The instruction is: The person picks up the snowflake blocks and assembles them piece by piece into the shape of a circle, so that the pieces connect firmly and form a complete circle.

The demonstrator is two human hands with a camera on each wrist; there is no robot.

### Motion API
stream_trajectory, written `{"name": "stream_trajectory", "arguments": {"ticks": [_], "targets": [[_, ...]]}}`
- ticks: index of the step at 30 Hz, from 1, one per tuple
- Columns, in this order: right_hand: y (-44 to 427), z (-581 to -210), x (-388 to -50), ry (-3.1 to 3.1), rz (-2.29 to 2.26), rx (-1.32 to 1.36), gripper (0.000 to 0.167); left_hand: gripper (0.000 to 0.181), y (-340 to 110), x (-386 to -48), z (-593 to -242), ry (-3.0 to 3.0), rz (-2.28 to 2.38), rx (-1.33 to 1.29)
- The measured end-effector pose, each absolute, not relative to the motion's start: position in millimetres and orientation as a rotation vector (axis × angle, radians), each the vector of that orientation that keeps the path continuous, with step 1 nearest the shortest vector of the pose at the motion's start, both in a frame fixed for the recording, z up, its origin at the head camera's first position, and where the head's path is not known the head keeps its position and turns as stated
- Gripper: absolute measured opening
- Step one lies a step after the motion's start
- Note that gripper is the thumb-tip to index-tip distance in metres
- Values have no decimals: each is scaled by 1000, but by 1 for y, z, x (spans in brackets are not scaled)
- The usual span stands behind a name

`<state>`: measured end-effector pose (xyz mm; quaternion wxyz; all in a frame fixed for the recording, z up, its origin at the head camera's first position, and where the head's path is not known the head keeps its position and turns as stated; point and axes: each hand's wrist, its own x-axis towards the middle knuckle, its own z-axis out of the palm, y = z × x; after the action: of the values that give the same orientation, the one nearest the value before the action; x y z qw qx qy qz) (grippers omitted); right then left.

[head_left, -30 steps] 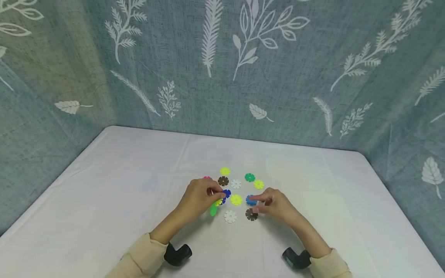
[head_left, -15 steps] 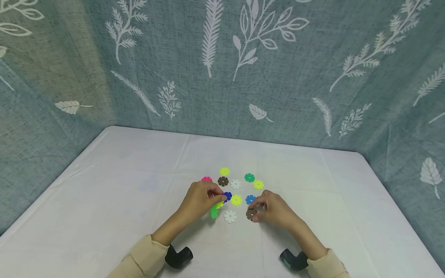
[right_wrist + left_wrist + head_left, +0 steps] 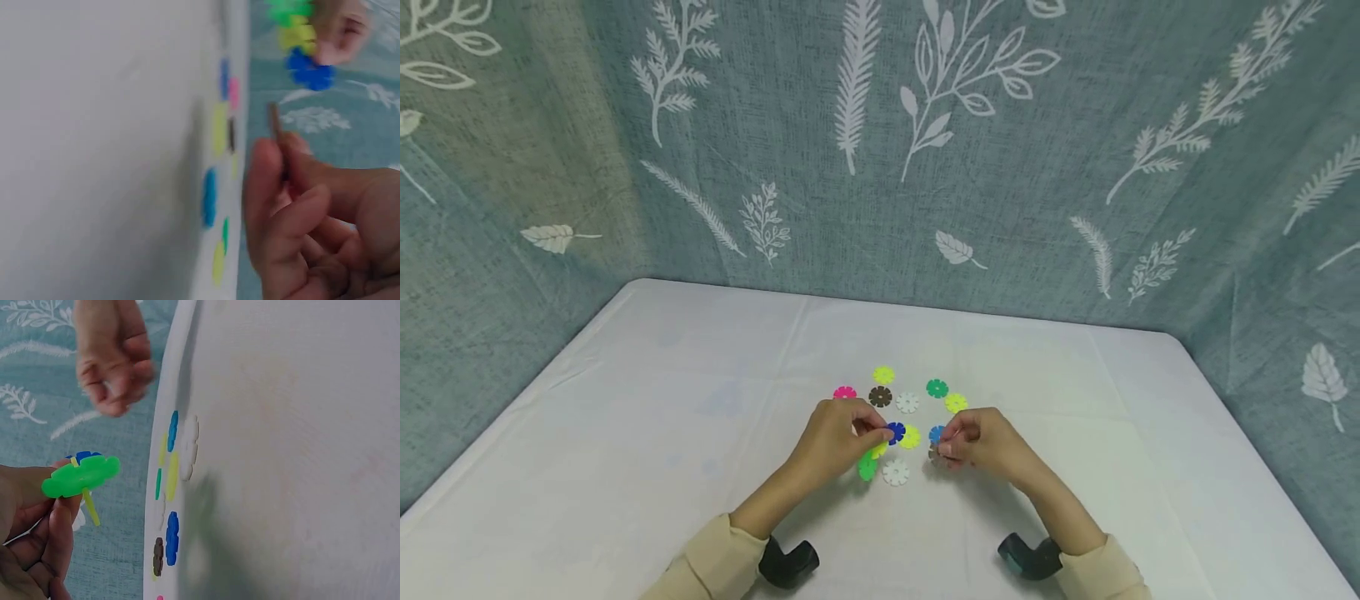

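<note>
In the head view my left hand (image 3: 841, 435) pinches a joined chain of notched plastic discs: a dark blue disc (image 3: 896, 433), a yellow disc (image 3: 879, 451) and a green disc (image 3: 868, 467). The left wrist view has the green disc (image 3: 81, 477) face-on, with the yellow one set crosswise through it. Between the thumb and fingers of my right hand (image 3: 991, 446) is a brown notched disc (image 3: 933, 455), edge-on in the right wrist view and lifted off the table. A light blue disc (image 3: 936, 434) lies just beyond that hand, partly covered.
Several loose discs lie flat on the white-covered table (image 3: 700, 433), among them a white disc (image 3: 896, 472), a yellow-green disc (image 3: 910, 437), a pink disc (image 3: 845, 392) and a dark green disc (image 3: 937, 388). A leaf-patterned curtain (image 3: 820, 208) stands behind the table.
My right hand has closed on the brown disc and raised it from the table. My left hand has shifted slightly right, turning the disc chain so the blue disc faces more towards the camera.
</note>
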<state>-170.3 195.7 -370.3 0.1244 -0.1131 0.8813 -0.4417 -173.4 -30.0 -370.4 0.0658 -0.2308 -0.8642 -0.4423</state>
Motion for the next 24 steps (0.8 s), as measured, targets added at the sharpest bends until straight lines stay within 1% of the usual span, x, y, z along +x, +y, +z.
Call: {"name": "stream_trajectory", "arguments": {"ticks": [4,11,18,24], "targets": [[191,-366,-173,2435,-1499,-226,15,6,-29,-173,-372,-2580,-1331,-751],[183,-360,-172,2425,-1577,-146,17,6,-26,-173,-371,-2564,-1335,-824],[181,-359,-171,2393,-1593,-142,20,6,-24,-171,-368,-2585,-1309,-840],[183,-360,-171,2376,-1585,-196,20,6,-23,-171,-369,-2582,-1287,-876]]}}
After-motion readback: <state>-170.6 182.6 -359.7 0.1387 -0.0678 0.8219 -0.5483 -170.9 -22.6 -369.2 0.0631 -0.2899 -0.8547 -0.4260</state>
